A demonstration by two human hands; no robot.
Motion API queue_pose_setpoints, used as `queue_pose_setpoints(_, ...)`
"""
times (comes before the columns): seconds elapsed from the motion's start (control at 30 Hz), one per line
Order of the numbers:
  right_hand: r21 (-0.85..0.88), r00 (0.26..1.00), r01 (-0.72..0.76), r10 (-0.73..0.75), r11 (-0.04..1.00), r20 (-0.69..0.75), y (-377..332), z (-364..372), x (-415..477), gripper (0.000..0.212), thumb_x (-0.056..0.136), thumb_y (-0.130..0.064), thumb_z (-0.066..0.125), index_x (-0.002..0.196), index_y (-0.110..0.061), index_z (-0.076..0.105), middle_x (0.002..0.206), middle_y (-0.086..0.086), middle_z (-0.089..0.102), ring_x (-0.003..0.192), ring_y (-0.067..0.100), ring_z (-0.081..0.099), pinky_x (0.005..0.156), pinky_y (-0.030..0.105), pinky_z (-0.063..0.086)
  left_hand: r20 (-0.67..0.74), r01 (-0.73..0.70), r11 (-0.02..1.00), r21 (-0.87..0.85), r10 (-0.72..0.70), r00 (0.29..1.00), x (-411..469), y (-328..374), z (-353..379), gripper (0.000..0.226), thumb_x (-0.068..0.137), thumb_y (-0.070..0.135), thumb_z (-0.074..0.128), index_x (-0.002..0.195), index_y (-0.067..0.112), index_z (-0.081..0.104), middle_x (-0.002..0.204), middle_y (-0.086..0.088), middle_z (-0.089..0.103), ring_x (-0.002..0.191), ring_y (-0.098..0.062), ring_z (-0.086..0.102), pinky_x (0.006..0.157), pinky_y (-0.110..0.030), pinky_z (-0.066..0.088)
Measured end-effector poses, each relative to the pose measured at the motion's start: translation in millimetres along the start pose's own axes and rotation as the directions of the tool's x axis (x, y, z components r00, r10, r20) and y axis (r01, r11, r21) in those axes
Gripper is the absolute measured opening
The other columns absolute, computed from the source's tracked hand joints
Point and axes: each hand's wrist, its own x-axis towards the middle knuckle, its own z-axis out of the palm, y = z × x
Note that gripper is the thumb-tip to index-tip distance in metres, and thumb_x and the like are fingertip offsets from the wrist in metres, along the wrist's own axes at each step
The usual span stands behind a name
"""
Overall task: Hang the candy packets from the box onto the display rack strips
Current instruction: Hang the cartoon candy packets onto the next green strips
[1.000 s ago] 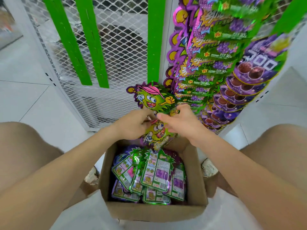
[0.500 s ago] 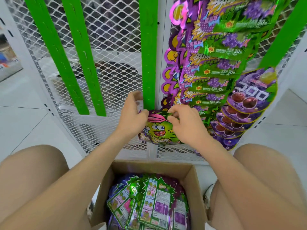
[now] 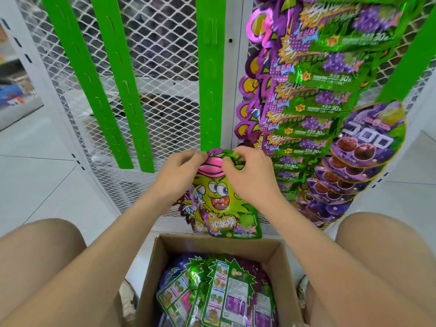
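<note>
While in hands (image 3: 179, 178) (image 3: 251, 179), packet (image 3: 220, 201) beside "30"-marked packets (image 3: 330, 109).

Green strips (image 3: 210, 74); white mesh (image 3: 162, 43); green-purple cartoon-face packet (image 3: 221, 197), pink cap; brown box (image 3: 219, 244)

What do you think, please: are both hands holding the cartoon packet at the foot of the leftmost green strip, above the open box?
Not the leftmost. The head view shows the left hand and right hand holding the packet at the foot of the third green strip from the left, above the open box.
</note>
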Motion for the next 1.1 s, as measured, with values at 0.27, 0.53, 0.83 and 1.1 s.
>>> queue_pose_setpoints(0.27, 0.008, 1.0, 0.008, -0.008, 1.0, 0.013, -2.4, 9.4, -3.9, 0.05, 0.097, -0.036, 0.067, 0.056, -0.013, 0.05, 0.048, 0.0, 0.039, 0.057, 0.029, 0.041, 0.063, 0.036, 0.024, 0.087, 0.068, 0.997, -0.03, -0.066, 0.994, -10.3, 1.4, -12.7, 0.031, 0.108, 0.033, 0.057, 0.092, 0.019, 0.081, 0.083, 0.008, 0.082, 0.073, 0.0, 0.075, 0.064, -0.01, 0.051)
queue_pose_setpoints(0.53, -0.109, 0.995, 0.02, -0.009, 0.994, 0.104, 18.3, 23.5, -5.5, 0.048, 0.099, -0.044, 0.062, 0.062, -0.013, 0.059, 0.054, -0.002, 0.047, 0.059, 0.024, 0.044, 0.068, 0.038, 0.042, 0.097, 0.016, 0.998, 0.066, -0.022, 0.995, -11.6, -10.3, -15.2, 0.04, 0.111, 0.038, 0.051, 0.102, 0.011, 0.078, 0.091, -0.006, 0.082, 0.085, -0.017, 0.078, 0.075, -0.023, 0.06)
queue_pose_setpoints(0.83, -0.406, 0.977, 0.155, -0.2, 0.901, -0.071, 18.6, 6.3, -33.3, 0.026, 0.093, -0.019, 0.069, 0.117, -0.012, 0.063, 0.108, 0.003, 0.062, 0.099, 0.021, 0.054, 0.087, 0.036, 0.047, -0.029, -0.338, 0.59, 0.733, 0.524, 0.851, -36.8, -50.5, -0.1, 0.063, 0.088, 0.009, 0.074, 0.145, 0.011, 0.047, 0.133, -0.01, 0.051, 0.121, -0.03, 0.05, 0.1, -0.041, 0.045)
queue_pose_setpoints(1.1, -0.493, 0.735, -0.094, 0.394, 0.865, 0.552, 88.5, 67.2, -94.7, 0.021, 0.091, -0.021, 0.067, 0.073, -0.011, 0.061, 0.074, 0.005, 0.063, 0.067, 0.021, 0.063, 0.062, 0.035, 0.058, 0.551, -0.409, 0.513, 0.754, -0.157, 0.819, -51.1, -97.4, 10.4, 0.013, 0.098, 0.024, 0.061, 0.108, 0.024, 0.07, 0.1, 0.001, 0.074, 0.095, -0.024, 0.069, 0.077, -0.033, 0.051)
